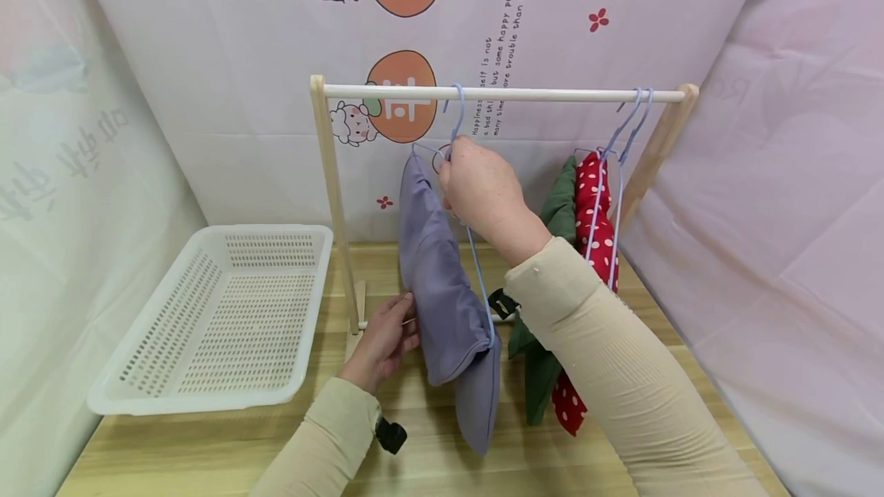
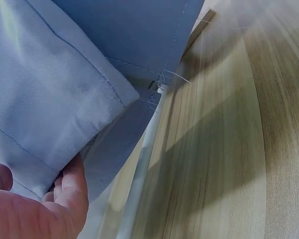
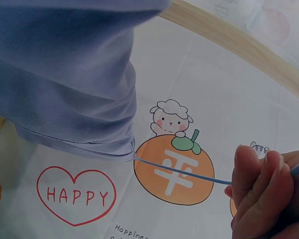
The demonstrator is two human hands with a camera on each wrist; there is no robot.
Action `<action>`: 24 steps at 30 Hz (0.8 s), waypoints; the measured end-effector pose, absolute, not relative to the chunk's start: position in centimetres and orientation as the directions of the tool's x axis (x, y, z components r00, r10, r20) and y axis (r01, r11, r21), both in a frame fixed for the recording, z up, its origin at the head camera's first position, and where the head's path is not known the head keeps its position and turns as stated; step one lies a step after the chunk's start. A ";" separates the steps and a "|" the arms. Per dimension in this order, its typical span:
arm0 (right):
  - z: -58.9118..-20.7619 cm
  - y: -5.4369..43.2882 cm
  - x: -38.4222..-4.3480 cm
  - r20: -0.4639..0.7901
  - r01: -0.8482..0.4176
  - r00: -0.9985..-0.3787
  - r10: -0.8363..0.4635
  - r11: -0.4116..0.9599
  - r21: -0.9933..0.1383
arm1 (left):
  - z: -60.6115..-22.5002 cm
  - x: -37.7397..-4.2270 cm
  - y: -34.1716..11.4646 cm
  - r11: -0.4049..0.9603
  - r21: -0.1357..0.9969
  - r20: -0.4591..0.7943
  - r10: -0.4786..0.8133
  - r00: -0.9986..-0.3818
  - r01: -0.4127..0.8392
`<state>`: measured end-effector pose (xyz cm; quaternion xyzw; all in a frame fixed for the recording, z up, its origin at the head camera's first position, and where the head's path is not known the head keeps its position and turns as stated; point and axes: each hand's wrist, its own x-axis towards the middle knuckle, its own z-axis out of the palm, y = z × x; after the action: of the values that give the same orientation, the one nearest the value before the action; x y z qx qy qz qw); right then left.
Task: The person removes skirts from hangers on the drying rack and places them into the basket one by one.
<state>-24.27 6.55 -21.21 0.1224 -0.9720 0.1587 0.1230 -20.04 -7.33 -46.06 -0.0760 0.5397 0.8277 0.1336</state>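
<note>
A grey-purple garment (image 1: pixel 442 282) hangs on a light-blue wire hanger (image 1: pixel 478 274), whose hook loops over the white rail (image 1: pixel 539 94). My right hand (image 1: pixel 483 182) grips the hanger just under its hook; in the right wrist view, the curled fingers (image 3: pixel 259 184) close round the blue wire. Low on the garment's left side is my left hand (image 1: pixel 387 336). In the left wrist view, thumb and fingers (image 2: pixel 72 191) pinch the garment's lower edge, with some fingertips hidden behind the cloth.
A white perforated basket (image 1: pixel 207 405) stands on the wooden table at left. At the rack's right end hang a green garment (image 1: pixel 561 205) and a red garment with white dots (image 1: pixel 592 198). Wooden posts (image 1: pixel 334 198) carry the rail. Printed cloth (image 1: pixel 228 98) encloses the back and sides.
</note>
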 end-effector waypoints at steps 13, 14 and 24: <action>-21.2 6.6 -24.3 0.276 -0.272 -0.942 -0.193 0.919 -0.286 | -46.2 -20.3 -7.1 -0.459 0.820 -0.297 0.170 -0.940 -0.342; -21.2 6.6 -24.3 0.273 -0.271 -0.943 -0.193 0.918 -0.289 | -46.2 -20.3 -7.1 -0.462 0.816 -0.299 0.176 -0.938 -0.346; -21.2 6.5 -24.3 0.255 -0.261 -0.949 -0.186 0.917 -0.301 | -46.4 -20.1 -7.0 -0.508 0.781 -0.314 0.184 -0.932 -0.363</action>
<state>-24.35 6.50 -21.21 0.1150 -0.9727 0.1680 0.1112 -20.12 -7.05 -46.42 -0.0956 0.4698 0.8632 0.1584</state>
